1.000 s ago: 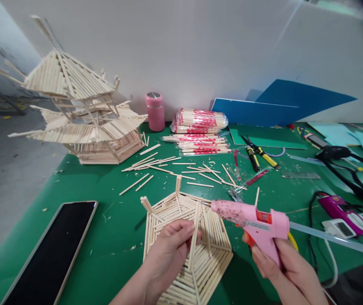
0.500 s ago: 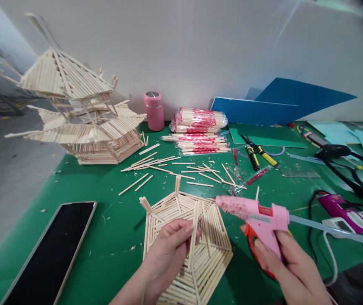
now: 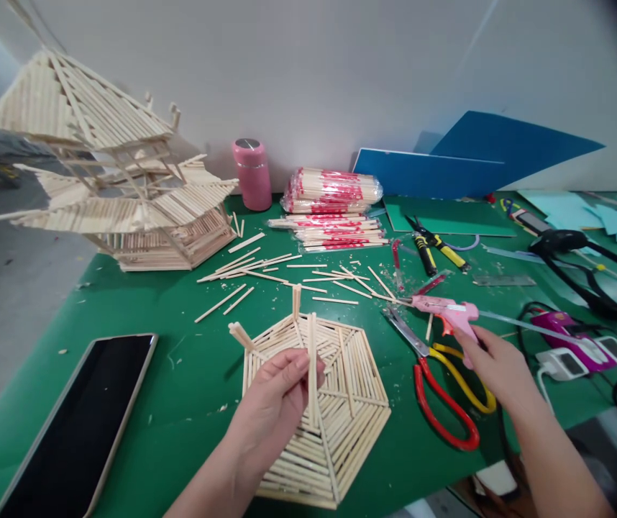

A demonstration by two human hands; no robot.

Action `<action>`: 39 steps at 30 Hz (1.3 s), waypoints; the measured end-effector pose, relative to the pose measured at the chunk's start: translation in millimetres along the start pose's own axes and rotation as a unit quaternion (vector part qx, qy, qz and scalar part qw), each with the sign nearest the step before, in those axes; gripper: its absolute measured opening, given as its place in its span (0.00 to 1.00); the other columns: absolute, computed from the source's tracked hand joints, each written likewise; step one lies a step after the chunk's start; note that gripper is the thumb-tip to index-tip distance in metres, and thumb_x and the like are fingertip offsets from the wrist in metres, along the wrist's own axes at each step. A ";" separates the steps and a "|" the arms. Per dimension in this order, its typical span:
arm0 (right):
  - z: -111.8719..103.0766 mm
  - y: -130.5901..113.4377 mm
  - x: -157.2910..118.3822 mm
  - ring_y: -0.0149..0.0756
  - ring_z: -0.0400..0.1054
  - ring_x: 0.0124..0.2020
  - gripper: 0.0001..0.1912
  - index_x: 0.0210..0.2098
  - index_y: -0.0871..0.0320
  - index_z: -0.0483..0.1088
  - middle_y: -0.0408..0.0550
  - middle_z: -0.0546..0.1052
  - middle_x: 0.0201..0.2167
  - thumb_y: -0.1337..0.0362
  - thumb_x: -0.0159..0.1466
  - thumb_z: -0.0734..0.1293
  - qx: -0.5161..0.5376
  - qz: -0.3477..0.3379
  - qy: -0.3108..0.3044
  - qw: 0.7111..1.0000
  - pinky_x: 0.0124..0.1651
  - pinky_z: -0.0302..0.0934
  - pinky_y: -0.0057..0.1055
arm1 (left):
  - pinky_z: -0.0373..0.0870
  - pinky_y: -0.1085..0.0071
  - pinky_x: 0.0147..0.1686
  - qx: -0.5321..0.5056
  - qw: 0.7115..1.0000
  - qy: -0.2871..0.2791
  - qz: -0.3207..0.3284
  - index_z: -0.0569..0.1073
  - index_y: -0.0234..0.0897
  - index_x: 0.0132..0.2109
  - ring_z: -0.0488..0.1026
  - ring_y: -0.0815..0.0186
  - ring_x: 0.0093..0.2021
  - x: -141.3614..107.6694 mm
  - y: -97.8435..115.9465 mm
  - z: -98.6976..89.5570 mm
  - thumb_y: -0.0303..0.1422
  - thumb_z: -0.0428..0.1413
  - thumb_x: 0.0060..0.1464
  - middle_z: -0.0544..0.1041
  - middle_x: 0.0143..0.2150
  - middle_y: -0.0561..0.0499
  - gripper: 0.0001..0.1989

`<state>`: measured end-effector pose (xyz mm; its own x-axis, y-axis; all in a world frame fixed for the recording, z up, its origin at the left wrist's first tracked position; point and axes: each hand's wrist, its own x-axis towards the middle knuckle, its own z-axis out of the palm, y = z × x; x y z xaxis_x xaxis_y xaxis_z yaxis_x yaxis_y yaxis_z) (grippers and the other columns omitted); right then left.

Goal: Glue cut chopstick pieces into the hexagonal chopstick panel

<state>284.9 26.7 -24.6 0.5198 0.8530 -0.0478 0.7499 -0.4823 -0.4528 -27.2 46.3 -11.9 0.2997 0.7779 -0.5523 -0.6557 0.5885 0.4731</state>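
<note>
Far left on green surface [image 3: 187, 367]: large tiered, roofed model of pale wooden sticks [image 3: 152, 216], upright. Near left: flat phone with dark screen and light rim [image 3: 79, 424]. Pink cylindrical flask with dark top [image 3: 252, 176] upright, just right of the model.

Left hand [image 3: 279, 385], narrow, thumb and fingers pinching a pale upright wooden stick bundle [image 3: 313, 338] over the near-middle panel. Can't tell if the bundle's low end touches it. Panel: flat, many-sided, pale wooden sticks [image 3: 362, 432], lying on surface. Short wooden post [image 3: 241, 336] leans at its left corner, another short post [image 3: 296, 298] upright at its far corner.

Loose thin wooden sticks [image 3: 335, 300] scattered beyond the panel; clear-wrapped stick packs with red print [image 3: 335, 191] behind them. Blue flat boards [image 3: 427, 173] far, against wall.

Right of panel: open scissors with red and yellow handles [image 3: 424, 352], lying on surface. Yellow-and-black pliers [image 3: 432, 248] farther back, by a green flat board [image 3: 481, 224].

Right hand [image 3: 495, 360], closed around the grip of a pink glue gun [image 3: 446, 311], nozzle pointing left, just beyond the scissors. Clear glue stick [image 3: 524, 325] out its rear. Purple-and-white power strip [image 3: 570, 342] to the right; black strapped gear [image 3: 594, 277] behind that.
</note>
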 end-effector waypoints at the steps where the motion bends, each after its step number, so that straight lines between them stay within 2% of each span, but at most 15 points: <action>1: 0.4 -0.8 -2.0 0.42 0.69 0.25 0.17 0.35 0.58 0.69 0.49 0.73 0.24 0.52 0.55 0.60 -0.016 -0.002 0.019 1.000 0.30 0.60 0.35 | 0.67 0.76 0.33 -0.001 1.000 0.003 0.002 0.73 0.30 0.26 0.70 0.71 0.27 0.2 0.2 0.3 0.25 0.62 0.39 0.75 0.24 0.49 0.05; 3: 1.7 -10.6 -11.4 0.45 0.68 0.32 0.19 0.39 0.59 0.67 0.54 0.72 0.34 0.53 0.54 0.61 -0.038 -0.018 0.081 0.996 0.34 0.58 0.38 | 0.67 0.76 0.33 0.000 1.000 0.006 0.006 0.73 0.30 0.27 0.70 0.71 0.27 0.6 -0.1 0.9 0.25 0.61 0.40 0.75 0.24 0.49 0.04; 5: 5.9 -31.9 -27.2 0.42 0.66 0.32 0.16 0.38 0.58 0.66 0.52 0.72 0.33 0.54 0.56 0.61 -0.026 -0.069 0.125 0.989 0.33 0.58 0.35 | 0.67 0.76 0.33 0.004 1.000 0.010 0.008 0.73 0.30 0.27 0.70 0.71 0.27 1.3 -0.9 1.2 0.25 0.61 0.40 0.75 0.24 0.49 0.04; 6: 9.4 -46.0 -36.3 0.38 0.66 0.29 0.12 0.35 0.57 0.66 0.49 0.72 0.30 0.56 0.58 0.59 0.011 -0.113 0.090 0.989 0.32 0.58 0.32 | 0.68 0.75 0.33 0.008 1.000 0.010 0.008 0.73 0.30 0.27 0.70 0.71 0.27 1.9 -1.5 1.1 0.25 0.61 0.41 0.75 0.24 0.50 0.03; 7: 14.0 -61.3 -45.3 0.36 0.66 0.28 0.09 0.32 0.56 0.66 0.47 0.72 0.28 0.59 0.59 0.59 0.039 -0.160 0.023 0.986 0.32 0.58 0.30 | 0.68 0.75 0.33 0.012 1.000 0.012 0.010 0.73 0.30 0.27 0.70 0.71 0.27 2.5 -2.1 1.0 0.25 0.61 0.41 0.75 0.24 0.50 0.03; 8: 19.3 -76.8 -53.5 0.34 0.66 0.27 0.08 0.29 0.55 0.66 0.45 0.72 0.26 0.61 0.60 0.58 0.048 -0.208 -0.048 0.976 0.30 0.57 0.28 | 0.68 0.75 0.32 0.016 1.000 0.013 0.011 0.73 0.31 0.27 0.70 0.70 0.27 3.1 -2.7 0.8 0.25 0.60 0.41 0.75 0.24 0.50 0.03; 9: 24.9 -91.4 -60.3 0.33 0.65 0.24 0.08 0.27 0.55 0.66 0.44 0.71 0.23 0.62 0.60 0.58 0.037 -0.244 -0.089 0.965 0.27 0.55 0.27 | 0.68 0.75 0.32 0.017 1.000 0.013 0.013 0.73 0.31 0.27 0.70 0.70 0.27 3.7 -3.2 0.5 0.25 0.60 0.41 0.75 0.24 0.50 0.03; 11: 35.9 -114.9 -68.6 0.33 0.65 0.23 0.11 0.23 0.56 0.66 0.44 0.71 0.21 0.63 0.59 0.58 -0.036 -0.278 -0.126 0.952 0.25 0.52 0.28 | 0.69 0.75 0.32 0.015 1.000 0.009 0.016 0.73 0.31 0.27 0.71 0.70 0.27 4.4 -4.0 0.2 0.24 0.60 0.42 0.76 0.25 0.49 0.02; 13: 44.4 -128.4 -70.4 0.34 0.65 0.22 0.11 0.21 0.56 0.66 0.45 0.72 0.20 0.62 0.58 0.59 -0.079 -0.283 -0.136 0.946 0.23 0.47 0.28 | 0.69 0.76 0.31 0.009 1.000 0.002 0.020 0.73 0.31 0.28 0.71 0.70 0.27 4.6 -4.2 0.2 0.24 0.59 0.44 0.76 0.25 0.49 0.01; 19: 52.8 -129.6 -64.5 0.35 0.64 0.19 0.11 0.17 0.57 0.66 0.48 0.73 0.18 0.65 0.55 0.60 -0.077 -0.267 -0.143 0.950 0.21 0.41 0.28 | 0.69 0.76 0.31 0.005 0.999 0.015 0.030 0.74 0.30 0.29 0.71 0.71 0.27 5.0 -2.3 3.4 0.22 0.58 0.45 0.76 0.25 0.50 0.01; 24: 46.0 -126.1 -59.5 0.31 0.62 0.19 0.10 0.18 0.57 0.65 0.42 0.70 0.16 0.66 0.54 0.60 -0.004 -0.258 -0.171 0.951 0.21 0.48 0.26 | 0.67 0.77 0.31 0.013 0.999 0.013 0.026 0.74 0.30 0.28 0.71 0.72 0.27 6.6 -1.2 8.4 0.23 0.58 0.45 0.76 0.25 0.50 0.01; 27: 34.4 -130.2 -57.3 0.28 0.60 0.20 0.11 0.22 0.58 0.64 0.39 0.66 0.17 0.63 0.59 0.58 0.101 -0.257 -0.195 0.941 0.23 0.53 0.23 | 0.66 0.76 0.33 0.014 1.000 -0.001 0.025 0.74 0.30 0.28 0.70 0.72 0.28 9.7 -2.5 11.2 0.23 0.58 0.45 0.76 0.25 0.50 0.01; 31: 23.8 -141.6 -61.3 0.26 0.56 0.19 0.11 0.23 0.58 0.64 0.38 0.63 0.17 0.61 0.59 0.59 0.274 -0.246 -0.224 0.903 0.21 0.52 0.23 | 0.64 0.76 0.34 -0.008 1.000 -0.019 0.020 0.74 0.32 0.26 0.69 0.72 0.27 13.9 -5.5 13.8 0.23 0.58 0.44 0.75 0.24 0.52 0.02; 33: 23.5 -147.1 -64.6 0.26 0.55 0.19 0.10 0.23 0.58 0.64 0.38 0.63 0.17 0.62 0.59 0.59 0.278 -0.259 -0.225 0.897 0.22 0.51 0.23 | 0.63 0.76 0.34 -0.021 1.000 -0.014 0.017 0.74 0.32 0.26 0.69 0.73 0.27 14.9 -6.7 13.9 0.22 0.59 0.43 0.75 0.23 0.53 0.03; 39: 28.8 -154.1 -67.9 0.27 0.56 0.20 0.09 0.23 0.58 0.64 0.38 0.64 0.18 0.65 0.59 0.59 0.206 -0.301 -0.205 0.908 0.23 0.51 0.24 | 0.62 0.75 0.33 -0.036 0.999 -0.014 0.012 0.74 0.31 0.25 0.68 0.73 0.26 14.2 -7.6 11.4 0.22 0.59 0.43 0.74 0.23 0.53 0.03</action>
<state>122.2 48.8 22.8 -0.1932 0.9807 0.0287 0.5873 0.1390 -0.7973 -10.1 55.4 -15.5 0.3022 0.7978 -0.5218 -0.7109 0.5533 0.4342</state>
